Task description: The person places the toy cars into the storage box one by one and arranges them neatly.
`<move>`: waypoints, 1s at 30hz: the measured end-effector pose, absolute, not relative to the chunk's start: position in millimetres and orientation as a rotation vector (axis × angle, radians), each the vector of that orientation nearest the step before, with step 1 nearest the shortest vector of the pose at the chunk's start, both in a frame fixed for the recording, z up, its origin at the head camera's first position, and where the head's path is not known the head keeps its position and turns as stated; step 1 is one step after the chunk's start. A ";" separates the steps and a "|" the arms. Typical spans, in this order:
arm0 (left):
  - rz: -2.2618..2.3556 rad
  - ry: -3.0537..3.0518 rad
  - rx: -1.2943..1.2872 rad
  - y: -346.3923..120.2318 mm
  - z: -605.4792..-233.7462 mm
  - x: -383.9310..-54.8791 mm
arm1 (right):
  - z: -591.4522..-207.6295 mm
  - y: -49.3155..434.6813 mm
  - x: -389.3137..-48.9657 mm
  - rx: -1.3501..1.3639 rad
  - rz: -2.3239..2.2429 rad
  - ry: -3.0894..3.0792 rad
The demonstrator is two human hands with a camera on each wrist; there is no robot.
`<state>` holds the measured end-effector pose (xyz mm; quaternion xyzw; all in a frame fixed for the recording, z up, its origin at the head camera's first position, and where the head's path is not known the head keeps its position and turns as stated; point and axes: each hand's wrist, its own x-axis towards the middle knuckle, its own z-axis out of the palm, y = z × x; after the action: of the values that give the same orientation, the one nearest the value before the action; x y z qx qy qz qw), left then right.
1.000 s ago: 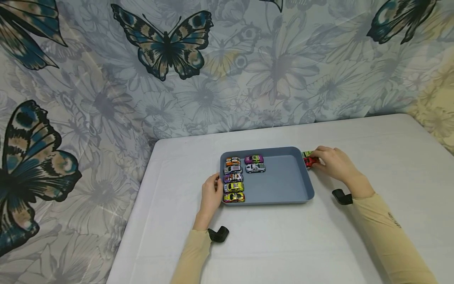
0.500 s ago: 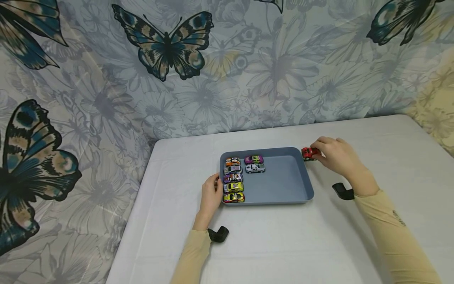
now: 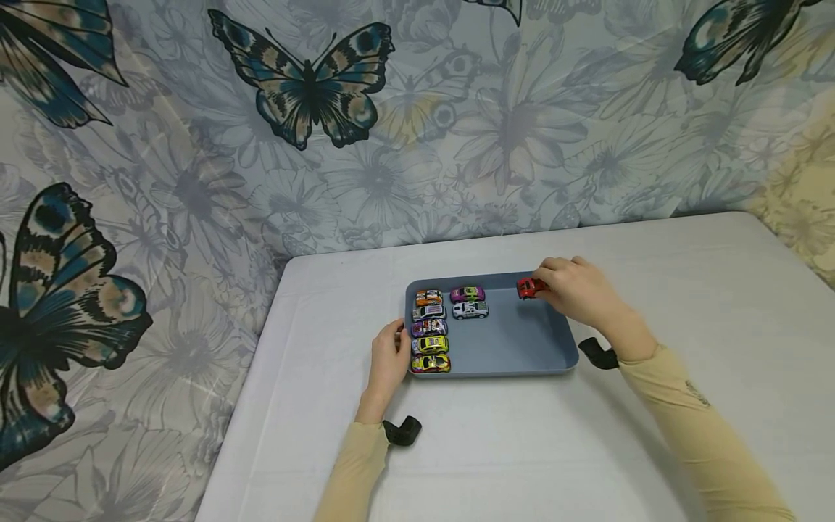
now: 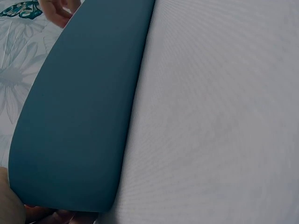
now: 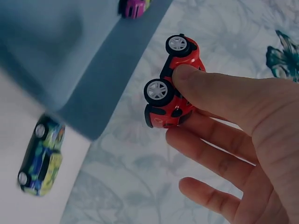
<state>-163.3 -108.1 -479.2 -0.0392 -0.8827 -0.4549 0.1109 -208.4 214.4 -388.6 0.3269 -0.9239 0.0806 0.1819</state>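
My right hand (image 3: 583,297) pinches a red toy car (image 3: 530,288) above the right part of the blue-grey tray (image 3: 509,359). In the right wrist view, thumb and fingers grip the red car's sides, its wheels facing the camera. My left hand (image 3: 389,359) holds the tray's left edge with bent fingers; in the left wrist view only a little of it shows, at the lower left corner. Inside the tray, several toy cars (image 3: 430,344) form a left column. A purple car (image 3: 467,293) and a silver car (image 3: 470,310) stand beside them.
A green-yellow toy car (image 5: 42,156) lies on the table outside the tray in the right wrist view; my right hand hides it in the head view. The white-covered table (image 3: 496,449) meets a butterfly-patterned cloth (image 3: 417,181) behind.
My right hand has picked up the red car from the table right of the tray and carried it left over the tray. The left hand has stayed at the tray's edge.
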 end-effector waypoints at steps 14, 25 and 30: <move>-1.343 -2.598 -0.111 -108.1 -478.1 -164.1 | -404.7 171.6 -211.8 1.088 0.237 -2.618; -1.325 -2.582 -0.132 -108.6 -479.1 -165.2 | -411.3 146.1 -212.5 1.192 0.216 -2.694; -1.332 -2.589 -0.125 -108.1 -478.1 -164.2 | -415.2 139.1 -213.8 1.231 0.226 -2.711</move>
<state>-164.2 -108.1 -478.1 -0.0425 -0.8827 -0.4540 0.1136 -213.8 139.1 -415.2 0.4110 -0.9052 0.0753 0.0776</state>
